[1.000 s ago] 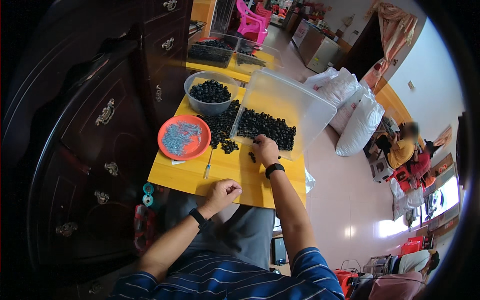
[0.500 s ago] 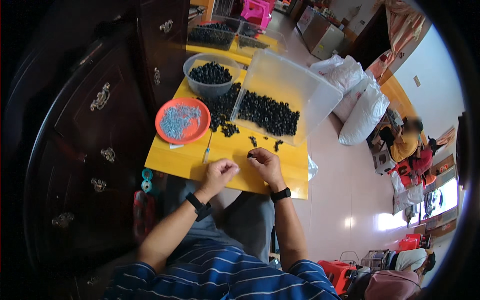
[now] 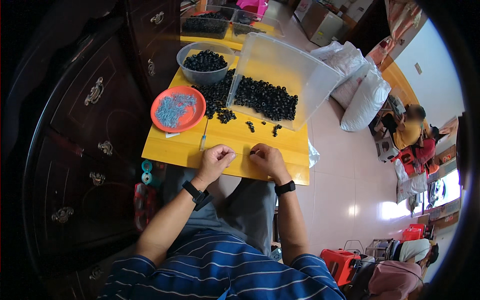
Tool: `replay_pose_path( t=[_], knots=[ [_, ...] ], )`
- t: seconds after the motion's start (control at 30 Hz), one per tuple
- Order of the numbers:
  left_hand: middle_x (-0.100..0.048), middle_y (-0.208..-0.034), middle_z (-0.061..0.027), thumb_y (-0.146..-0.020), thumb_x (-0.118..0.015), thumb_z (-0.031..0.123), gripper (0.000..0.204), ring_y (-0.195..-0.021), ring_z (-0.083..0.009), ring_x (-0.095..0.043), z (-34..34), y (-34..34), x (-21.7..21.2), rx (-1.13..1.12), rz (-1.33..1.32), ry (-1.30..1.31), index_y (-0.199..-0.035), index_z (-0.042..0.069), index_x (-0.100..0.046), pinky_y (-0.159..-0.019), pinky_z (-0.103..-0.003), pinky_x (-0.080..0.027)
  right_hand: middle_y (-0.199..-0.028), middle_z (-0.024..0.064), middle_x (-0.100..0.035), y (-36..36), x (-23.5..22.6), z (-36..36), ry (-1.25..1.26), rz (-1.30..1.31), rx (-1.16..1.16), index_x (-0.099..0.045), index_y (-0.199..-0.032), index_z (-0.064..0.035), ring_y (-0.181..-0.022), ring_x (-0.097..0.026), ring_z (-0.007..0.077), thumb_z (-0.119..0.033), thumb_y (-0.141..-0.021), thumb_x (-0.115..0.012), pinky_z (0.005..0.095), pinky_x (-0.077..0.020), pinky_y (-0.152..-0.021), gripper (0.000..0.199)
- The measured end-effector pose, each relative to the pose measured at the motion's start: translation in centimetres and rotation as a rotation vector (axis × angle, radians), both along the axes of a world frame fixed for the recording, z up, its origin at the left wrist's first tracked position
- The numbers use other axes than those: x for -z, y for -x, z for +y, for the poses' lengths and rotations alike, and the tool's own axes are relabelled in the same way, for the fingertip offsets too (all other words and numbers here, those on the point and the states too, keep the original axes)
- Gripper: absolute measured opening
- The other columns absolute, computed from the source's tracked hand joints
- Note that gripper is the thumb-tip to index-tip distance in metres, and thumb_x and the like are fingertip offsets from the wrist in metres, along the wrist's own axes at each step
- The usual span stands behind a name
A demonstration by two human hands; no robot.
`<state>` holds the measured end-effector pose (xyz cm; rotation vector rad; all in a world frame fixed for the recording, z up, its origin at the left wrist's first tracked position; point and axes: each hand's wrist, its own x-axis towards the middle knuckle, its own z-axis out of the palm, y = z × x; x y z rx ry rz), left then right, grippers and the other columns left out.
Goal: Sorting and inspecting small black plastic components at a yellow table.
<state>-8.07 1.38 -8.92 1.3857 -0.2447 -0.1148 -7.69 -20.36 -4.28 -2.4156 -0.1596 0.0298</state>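
Both my hands are over the near edge of the yellow table (image 3: 180,150), a short gap apart. My left hand (image 3: 216,161) is closed in a pinch; what its fingertips hold, if anything, is too small to make out. Between the thumb and fingers of my right hand (image 3: 271,162) is a small black ring-shaped piece (image 3: 252,153). Beyond them, several loose black pieces (image 3: 250,126) lie on the tabletop. A thin tool with a blue-and-white end (image 3: 203,141) rests near my left hand. An orange plate (image 3: 198,116) of thin silvery pieces (image 3: 172,109) stands farther left.
A clear round bowl (image 3: 209,77) holds black pieces. Beside it, a transparent bin (image 3: 295,65) lies tipped, black pieces (image 3: 267,100) heaped in its mouth. Dark drawers (image 3: 80,130) flank the left side. White sacks (image 3: 365,100) stand right; other people sit farther off.
The view has shifted, so the table sits higher in the picture. My right hand has drawn slightly nearer to me, its fingertips now about level with my left hand's. Both remain pinched.
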Motion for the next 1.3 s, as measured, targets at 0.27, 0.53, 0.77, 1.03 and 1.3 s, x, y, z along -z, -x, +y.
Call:
replay_pose_path(
  t=[0.27,0.53,0.77,1.03,1.3],
  knots=[
    [-0.060,-0.077,0.0036,-0.092,-0.066,0.007,0.005,-0.063,-0.0020,-0.053,-0.3,-0.3,0.6,0.000,-0.083,-0.062,-0.093,0.002,-0.064,-0.058,-0.018,-0.044,-0.073,0.0086,-0.068,0.7,0.1,1.5,-0.184,-0.022,-0.074,-0.069,-0.094,-0.0039,-0.067,-0.066,0.0174,-0.014,-0.078,-0.073,0.0296,-0.0524,-0.065,0.018],
    [-0.067,-0.075,0.0001,-0.087,-0.068,0.005,0.006,-0.065,-0.0053,-0.061,-1.1,0.0,0.2,-0.066,-0.151,-0.178,-0.087,0.001,-0.065,-0.061,-0.022,-0.050,-0.071,0.0089,-0.067,0.9,1.9,3.4,-0.253,-0.118,-0.136,-0.069,-0.092,-0.0030,-0.064,-0.065,0.0161,-0.011,-0.079,-0.074,0.0288,-0.0515,-0.061,0.016],
    [-0.066,-0.074,0.0000,-0.085,-0.068,0.003,0.005,-0.066,-0.0048,-0.061,-1.1,-0.1,0.4,-0.105,-0.107,-0.105,-0.083,0.001,-0.065,-0.060,-0.022,-0.050,-0.071,0.0033,-0.067,1.6,3.2,3.6,-0.511,-0.039,-0.039,-0.068,-0.092,-0.0005,-0.063,-0.060,0.0076,-0.011,-0.083,-0.074,0.0242,-0.0497,-0.060,0.015],
    [-0.066,-0.073,0.0007,-0.084,-0.070,0.004,0.006,-0.065,-0.0043,-0.060,-0.9,-0.5,0.5,-0.058,-0.123,-0.198,-0.083,0.000,-0.065,-0.059,-0.021,-0.050,-0.073,0.0014,-0.066,2.1,3.9,3.5,-0.547,-0.091,-0.034,-0.068,-0.094,-0.0014,-0.065,-0.059,0.0053,-0.009,-0.083,-0.075,0.0221,-0.0491,-0.060,0.015],
    [-0.062,-0.073,0.0015,-0.085,-0.074,0.010,0.011,-0.058,-0.0041,-0.055,0.3,-2.1,-1.9,0.248,0.237,-0.231,-0.090,0.005,-0.065,-0.052,-0.018,-0.045,-0.079,-0.0010,-0.067,2.3,4.4,2.8,-0.674,-0.078,-0.071,-0.069,-0.096,-0.0023,-0.069,-0.059,0.0038,-0.004,-0.084,-0.075,0.0213,-0.0498,-0.063,0.014]
  ],
)
